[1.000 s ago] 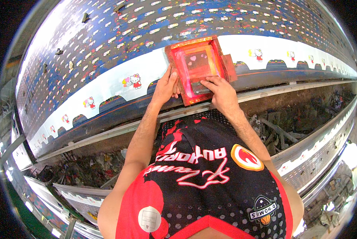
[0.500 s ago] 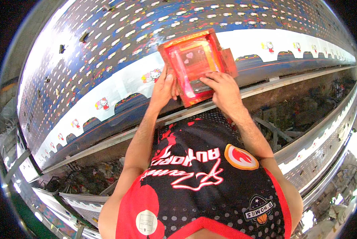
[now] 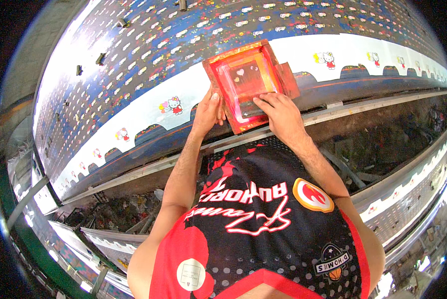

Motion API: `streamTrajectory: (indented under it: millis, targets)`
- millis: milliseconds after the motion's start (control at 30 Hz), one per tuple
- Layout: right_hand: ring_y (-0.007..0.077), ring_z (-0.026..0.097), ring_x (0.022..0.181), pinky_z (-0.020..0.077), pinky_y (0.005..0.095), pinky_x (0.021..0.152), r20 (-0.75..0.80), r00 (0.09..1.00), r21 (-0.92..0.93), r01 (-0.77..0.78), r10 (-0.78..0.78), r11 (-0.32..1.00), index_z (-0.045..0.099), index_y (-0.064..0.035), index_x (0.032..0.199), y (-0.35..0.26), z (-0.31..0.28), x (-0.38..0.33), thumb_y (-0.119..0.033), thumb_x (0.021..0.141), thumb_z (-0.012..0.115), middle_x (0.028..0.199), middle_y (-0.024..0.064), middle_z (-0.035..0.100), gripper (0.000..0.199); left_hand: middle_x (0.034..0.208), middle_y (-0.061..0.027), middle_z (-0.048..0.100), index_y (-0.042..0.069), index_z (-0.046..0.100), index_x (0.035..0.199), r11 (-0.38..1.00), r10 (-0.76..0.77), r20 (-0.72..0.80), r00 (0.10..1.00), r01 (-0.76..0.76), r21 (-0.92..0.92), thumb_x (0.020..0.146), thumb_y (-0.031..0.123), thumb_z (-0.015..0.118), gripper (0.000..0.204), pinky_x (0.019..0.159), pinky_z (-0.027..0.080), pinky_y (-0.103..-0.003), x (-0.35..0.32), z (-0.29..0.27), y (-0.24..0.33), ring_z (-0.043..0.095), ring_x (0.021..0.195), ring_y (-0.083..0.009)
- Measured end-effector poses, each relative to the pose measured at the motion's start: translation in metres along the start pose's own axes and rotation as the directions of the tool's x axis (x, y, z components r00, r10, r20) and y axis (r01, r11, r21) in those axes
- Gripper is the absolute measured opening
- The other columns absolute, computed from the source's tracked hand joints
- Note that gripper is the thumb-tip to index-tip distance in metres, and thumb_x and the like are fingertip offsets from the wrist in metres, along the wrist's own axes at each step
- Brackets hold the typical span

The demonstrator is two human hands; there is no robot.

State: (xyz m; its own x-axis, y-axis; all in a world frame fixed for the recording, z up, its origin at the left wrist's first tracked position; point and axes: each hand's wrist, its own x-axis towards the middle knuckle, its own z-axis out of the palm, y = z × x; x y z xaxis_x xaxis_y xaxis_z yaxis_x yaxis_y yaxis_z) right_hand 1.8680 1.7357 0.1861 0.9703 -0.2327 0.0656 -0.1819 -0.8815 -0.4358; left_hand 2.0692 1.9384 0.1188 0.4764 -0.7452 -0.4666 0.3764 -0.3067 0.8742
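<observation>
Across the white sheet [image 3: 303,52] lies the red frame [image 3: 237,52], probably stiff and light, its mesh [image 3: 248,80] more fragile; better to hold the side rails [image 3: 215,79]. The left hand [image 3: 207,114] pinches the left one; the right hand's [image 3: 285,117] fingers, close together, touch the dark bar [image 3: 252,108], whether gripping I cannot tell.

The black-and-red jersey [image 3: 263,247] carries, upside down in this view, white block capitals [image 3: 270,191] and, nearer the collar, red-edged white script [image 3: 259,225]. A dark badge [image 3: 332,262] with an orange ball bears a strip of lettering, and a round orange-rimmed emblem [image 3: 313,195] stands above it. Print on the pale rounded label [image 3: 191,274] is too small to read.
</observation>
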Motion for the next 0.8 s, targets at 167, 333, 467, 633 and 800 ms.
streamTrajectory:
  millis: [167, 333, 467, 633, 800]
  targets:
    - [0.0343, 0.068, 0.128, 0.0556, 0.0477, 0.112, 0.058, 0.998, 0.004, 0.01, -0.01, 1.0, 0.075, -0.009, 0.136, -0.001, -0.004, 0.002, 0.002, 0.088, 0.067, 0.134, 0.0116, 0.075, 0.05, 0.079, -0.0061, 0.068, 0.013, 0.036, 0.176, 0.997, 0.059, -0.001, 0.998, -0.059, 0.047, 0.123, 0.043, 0.038, 0.061, 0.049, 0.053, -0.027, 0.003, 0.003, -0.003, 0.064, 0.058, -0.0127]
    - [0.0386, 0.072, 0.121, 0.0565, 0.0497, 0.108, 0.218, 0.975, 0.177, -0.073, 0.033, 0.981, 0.078, -0.0086, 0.131, 0.008, -0.024, 0.039, 0.005, 0.091, 0.063, 0.126, 0.0166, 0.08, 0.045, 0.078, -0.0072, 0.068, 0.013, 0.033, 0.177, 0.994, 0.003, -0.023, 1.0, 0.0, 0.105, 0.123, 0.039, 0.04, 0.06, 0.049, 0.054, -0.027, 0.006, -0.001, -0.011, 0.065, 0.058, -0.0137]
    - [0.0385, 0.073, 0.12, 0.0572, 0.05, 0.105, 0.092, 0.996, 0.125, -0.014, 0.003, 0.992, 0.078, -0.0102, 0.133, 0.026, -0.015, 0.097, 0.004, 0.092, 0.064, 0.127, 0.0157, 0.08, 0.045, 0.078, -0.0082, 0.069, 0.014, 0.032, 0.177, 0.991, -0.018, -0.004, 1.0, 0.019, 0.129, 0.123, 0.038, 0.039, 0.059, 0.048, 0.053, -0.028, 0.003, 0.001, 0.003, 0.067, 0.057, -0.0149]
    - [0.0386, 0.073, 0.119, 0.0579, 0.0501, 0.103, 0.157, 0.984, 0.083, -0.104, 0.09, 0.991, 0.077, -0.0113, 0.135, 0.019, -0.018, 0.137, 0.003, 0.093, 0.065, 0.127, 0.0142, 0.08, 0.046, 0.078, -0.0094, 0.071, 0.016, 0.027, 0.179, 0.98, -0.026, 0.01, 1.0, 0.024, 0.196, 0.123, 0.04, 0.04, 0.062, 0.05, 0.057, -0.029, 0.0, -0.001, 0.011, 0.07, 0.057, -0.0165]
    - [0.0388, 0.071, 0.124, 0.057, 0.0495, 0.109, 0.123, 0.989, 0.056, -0.09, 0.082, 0.994, 0.079, -0.01, 0.134, 0.006, -0.005, 0.079, 0.006, 0.089, 0.061, 0.131, 0.0165, 0.079, 0.05, 0.08, -0.0089, 0.072, 0.017, 0.022, 0.18, 0.981, -0.087, -0.023, 0.996, 0.089, 0.172, 0.123, 0.04, 0.042, 0.065, 0.05, 0.058, -0.029, -0.004, 0.0, 0.013, 0.07, 0.057, -0.0165]
